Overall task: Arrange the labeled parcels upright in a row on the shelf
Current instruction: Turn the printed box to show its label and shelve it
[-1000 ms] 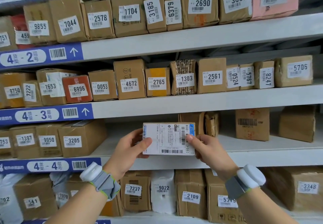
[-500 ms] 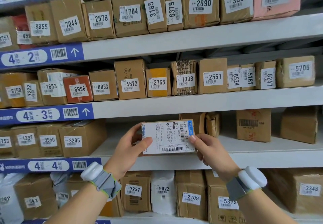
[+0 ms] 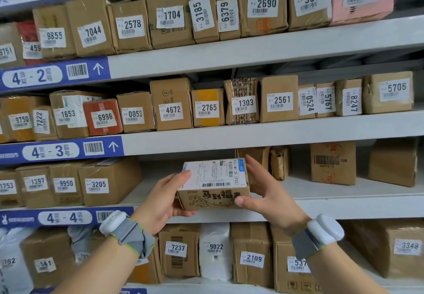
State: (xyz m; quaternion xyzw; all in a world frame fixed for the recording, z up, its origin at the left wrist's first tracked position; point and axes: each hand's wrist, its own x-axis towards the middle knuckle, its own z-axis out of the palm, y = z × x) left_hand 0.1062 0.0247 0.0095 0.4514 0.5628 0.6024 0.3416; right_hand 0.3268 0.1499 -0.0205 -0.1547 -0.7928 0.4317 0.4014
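Note:
I hold a small brown parcel point(image 3: 214, 184) in front of the shelf marked 4-4 point(image 3: 321, 206). Its white shipping label faces up and its printed cardboard side faces me. My left hand point(image 3: 164, 198) grips its left end, thumb on the label. On its right end rests my right hand point(image 3: 267, 191), with the thumb on the front and the fingers behind. Labeled parcels 1397, 9950 and 3205 point(image 3: 98, 184) stand in a row at the left of this shelf.
Unlabeled brown boxes point(image 3: 332, 163) sit further back at the right of the 4-4 shelf, with bare shelf between them and parcel 3205. Shelves above hold rows of numbered parcels such as 4672 point(image 3: 172, 105). Below stand parcels 7237 and 9022 point(image 3: 215, 250).
The parcel has tipped back: its label faced me before and now faces up, showing the printed cardboard side. Both hands kept their hold.

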